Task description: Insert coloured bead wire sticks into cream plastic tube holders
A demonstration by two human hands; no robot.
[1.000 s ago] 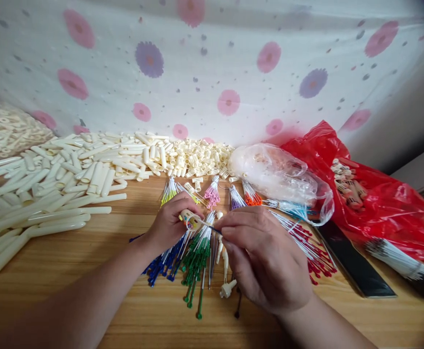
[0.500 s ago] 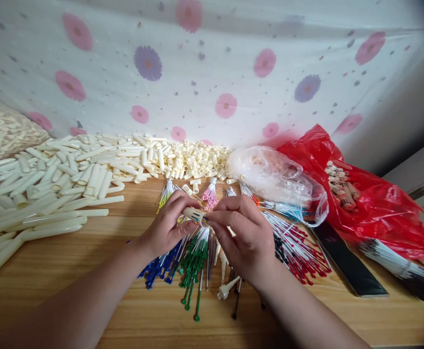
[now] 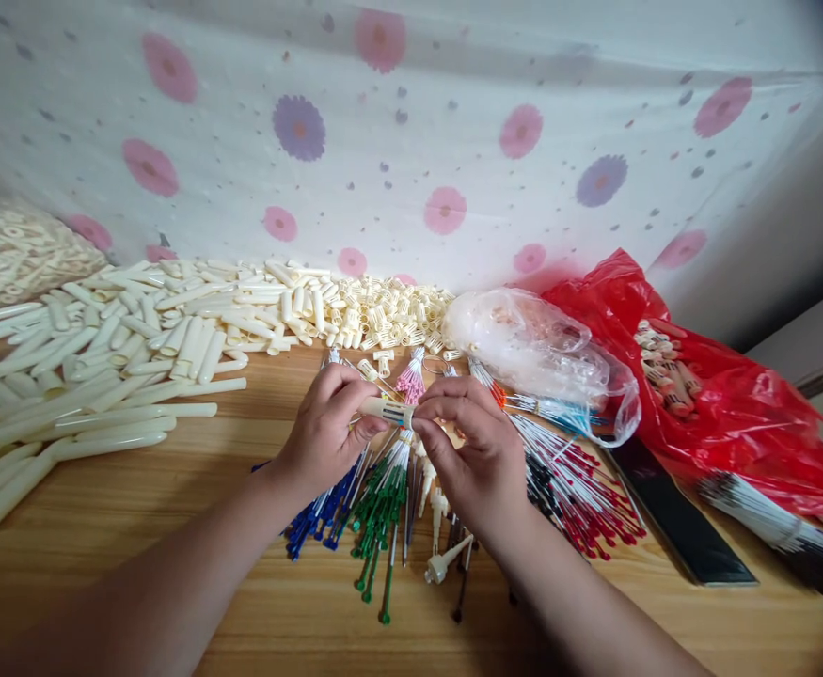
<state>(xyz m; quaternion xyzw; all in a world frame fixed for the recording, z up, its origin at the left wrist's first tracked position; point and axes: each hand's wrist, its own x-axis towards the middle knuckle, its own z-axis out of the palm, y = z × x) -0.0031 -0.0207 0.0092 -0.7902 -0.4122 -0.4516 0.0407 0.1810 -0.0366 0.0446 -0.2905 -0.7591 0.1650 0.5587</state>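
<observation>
My left hand (image 3: 327, 425) grips the plain end of a cream plastic pen barrel (image 3: 387, 410), which lies almost level between my hands. On its right end, the slotted one, my right hand (image 3: 480, 456) has thumb and fingertips closed. Dark marks show in the slots; what is inside I cannot make out. Below my hands lie pen refills with green tips (image 3: 383, 503) and others with blue tips (image 3: 324, 512). Small cream nozzle-like parts (image 3: 440, 561) sit under my right hand. Red-tipped refills (image 3: 598, 512) fan out to its right.
Long cream tubes (image 3: 135, 376) heap up at the left, with short slotted sleeves (image 3: 397, 310) behind. A clear plastic bag (image 3: 538, 348), a red bag (image 3: 735, 404) of parts, a black flat strip (image 3: 679, 517) and a black-tipped bundle (image 3: 792, 536) occupy the right.
The barrel has turned to lie more level, and its slots look different. My right fingers have shifted from its slotted opening to close around that end. The view has moved slightly.
</observation>
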